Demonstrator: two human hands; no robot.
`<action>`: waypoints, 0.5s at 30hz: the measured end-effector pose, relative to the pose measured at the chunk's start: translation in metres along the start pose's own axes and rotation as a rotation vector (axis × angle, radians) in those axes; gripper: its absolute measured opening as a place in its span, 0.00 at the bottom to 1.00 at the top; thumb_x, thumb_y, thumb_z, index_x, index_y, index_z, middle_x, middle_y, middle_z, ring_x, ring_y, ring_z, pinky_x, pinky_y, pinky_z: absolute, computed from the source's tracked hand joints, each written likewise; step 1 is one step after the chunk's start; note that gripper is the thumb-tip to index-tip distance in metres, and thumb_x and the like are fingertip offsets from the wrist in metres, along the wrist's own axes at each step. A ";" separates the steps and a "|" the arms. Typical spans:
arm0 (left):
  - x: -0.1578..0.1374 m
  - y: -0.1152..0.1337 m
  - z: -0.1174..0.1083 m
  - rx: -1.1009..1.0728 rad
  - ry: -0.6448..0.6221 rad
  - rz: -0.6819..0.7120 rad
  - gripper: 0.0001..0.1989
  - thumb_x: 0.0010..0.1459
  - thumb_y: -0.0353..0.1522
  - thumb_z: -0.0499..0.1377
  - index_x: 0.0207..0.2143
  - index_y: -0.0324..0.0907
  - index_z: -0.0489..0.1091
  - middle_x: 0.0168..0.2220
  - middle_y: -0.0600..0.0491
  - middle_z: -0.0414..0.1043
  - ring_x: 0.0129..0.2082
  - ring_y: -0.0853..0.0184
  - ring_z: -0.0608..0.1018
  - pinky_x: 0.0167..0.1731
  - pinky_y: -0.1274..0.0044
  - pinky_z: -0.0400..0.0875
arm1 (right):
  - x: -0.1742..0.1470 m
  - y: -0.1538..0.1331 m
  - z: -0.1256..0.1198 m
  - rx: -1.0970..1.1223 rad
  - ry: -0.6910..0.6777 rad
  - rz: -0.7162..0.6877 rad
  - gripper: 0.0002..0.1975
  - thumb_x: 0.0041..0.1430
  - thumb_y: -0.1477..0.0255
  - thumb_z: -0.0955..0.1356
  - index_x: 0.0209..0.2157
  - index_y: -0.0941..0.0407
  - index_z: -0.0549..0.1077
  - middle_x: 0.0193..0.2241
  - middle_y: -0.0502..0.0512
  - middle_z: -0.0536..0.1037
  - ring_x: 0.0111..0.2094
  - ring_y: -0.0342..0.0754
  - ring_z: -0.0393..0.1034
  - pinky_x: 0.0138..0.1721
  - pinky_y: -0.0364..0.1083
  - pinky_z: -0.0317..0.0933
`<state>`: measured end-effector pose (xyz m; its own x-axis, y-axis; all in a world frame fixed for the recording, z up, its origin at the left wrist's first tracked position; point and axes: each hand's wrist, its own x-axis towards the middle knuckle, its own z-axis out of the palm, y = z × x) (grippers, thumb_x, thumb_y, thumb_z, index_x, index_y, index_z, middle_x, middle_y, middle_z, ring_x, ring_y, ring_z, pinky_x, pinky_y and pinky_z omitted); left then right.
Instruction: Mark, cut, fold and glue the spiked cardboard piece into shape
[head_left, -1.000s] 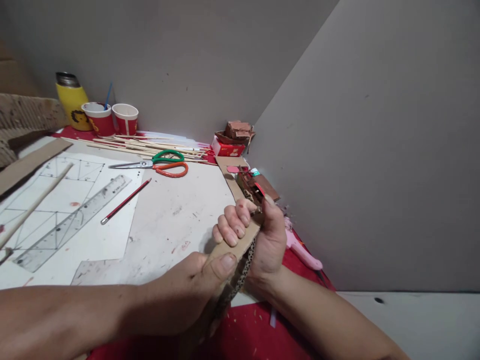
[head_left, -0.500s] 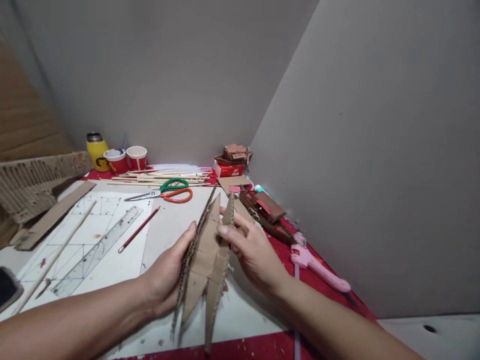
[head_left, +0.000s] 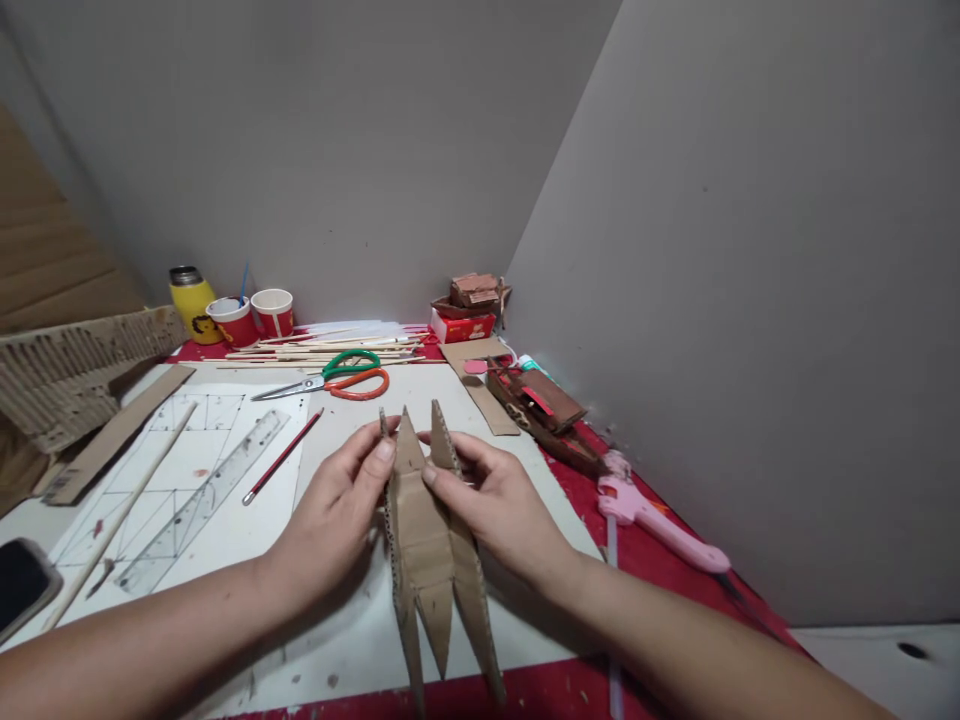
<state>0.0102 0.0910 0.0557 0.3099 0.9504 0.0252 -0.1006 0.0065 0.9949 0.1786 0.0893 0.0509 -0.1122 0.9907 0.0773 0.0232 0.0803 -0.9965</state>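
Between my two hands is a folded brown cardboard cutout (head_left: pixel 427 540) with long pointed tips at both ends and its side strips bent upward. My left hand (head_left: pixel 337 500) grips its left side strip, thumb inside and fingers behind. On the other side, my right hand (head_left: pixel 502 500) pinches the right strip, with the thumb on the inner face near the upper fold. The cutout is held over a white board (head_left: pixel 330 630); its lower tips reach over the red cloth (head_left: pixel 540 690) at the near edge.
Left lie a drawn paper (head_left: pixel 225 450), a clear ruler (head_left: pixel 202 505), a pencil (head_left: pixel 283 455), a stick (head_left: pixel 127 510) and a phone (head_left: pixel 26 585). Scissors (head_left: pixel 330 380), sticks (head_left: pixel 322 350), cups (head_left: pixel 271 312) and a yellow bottle (head_left: pixel 195 305) stand behind. Right are a brown model boat (head_left: pixel 547 415) and pink glue gun (head_left: pixel 667 525).
The cutout has turned and tilted, so its inner face and lower tips show more openly. My left hand has moved up along its strip, with the fingers now showing. Both hands still hold it.
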 end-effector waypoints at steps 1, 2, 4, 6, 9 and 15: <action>0.001 -0.001 -0.001 0.016 -0.005 0.025 0.22 0.66 0.46 0.55 0.58 0.47 0.69 0.56 0.50 0.74 0.54 0.61 0.75 0.52 0.74 0.68 | -0.001 0.000 0.001 -0.004 -0.008 0.001 0.13 0.53 0.71 0.70 0.42 0.57 0.78 0.38 0.53 0.82 0.39 0.51 0.76 0.42 0.47 0.68; 0.002 -0.002 -0.001 0.025 -0.011 0.041 0.22 0.67 0.45 0.55 0.58 0.46 0.70 0.55 0.50 0.75 0.53 0.61 0.76 0.53 0.74 0.68 | -0.002 0.000 0.002 -0.008 -0.014 0.004 0.12 0.53 0.71 0.70 0.41 0.56 0.78 0.38 0.53 0.82 0.39 0.50 0.75 0.41 0.47 0.68; 0.002 -0.005 -0.002 0.043 -0.017 0.053 0.22 0.67 0.45 0.54 0.58 0.45 0.70 0.55 0.49 0.75 0.52 0.61 0.76 0.54 0.73 0.67 | -0.003 0.001 0.002 -0.012 -0.012 0.015 0.12 0.53 0.71 0.69 0.41 0.55 0.77 0.37 0.52 0.81 0.37 0.49 0.75 0.39 0.46 0.68; 0.002 -0.008 -0.002 0.054 -0.016 0.041 0.23 0.67 0.45 0.54 0.59 0.45 0.69 0.55 0.49 0.75 0.53 0.60 0.76 0.55 0.72 0.67 | -0.004 0.002 0.002 -0.018 0.002 0.030 0.12 0.52 0.71 0.70 0.41 0.55 0.75 0.35 0.51 0.80 0.37 0.49 0.74 0.37 0.45 0.68; 0.000 -0.010 -0.002 0.047 -0.017 -0.005 0.24 0.67 0.44 0.54 0.61 0.46 0.67 0.57 0.49 0.74 0.55 0.59 0.75 0.57 0.70 0.65 | -0.005 0.003 0.000 -0.019 0.021 0.053 0.12 0.51 0.72 0.71 0.40 0.54 0.73 0.32 0.49 0.78 0.34 0.48 0.72 0.35 0.44 0.67; -0.001 -0.010 -0.002 0.099 0.006 -0.033 0.25 0.66 0.46 0.55 0.60 0.45 0.68 0.58 0.48 0.73 0.58 0.56 0.72 0.58 0.69 0.63 | -0.006 0.005 -0.002 0.016 0.001 0.044 0.10 0.52 0.73 0.71 0.38 0.52 0.72 0.28 0.46 0.76 0.30 0.47 0.71 0.32 0.43 0.65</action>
<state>0.0090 0.0908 0.0456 0.3053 0.9522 -0.0081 0.0036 0.0073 1.0000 0.1813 0.0835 0.0458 -0.1101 0.9933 0.0338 0.0119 0.0353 -0.9993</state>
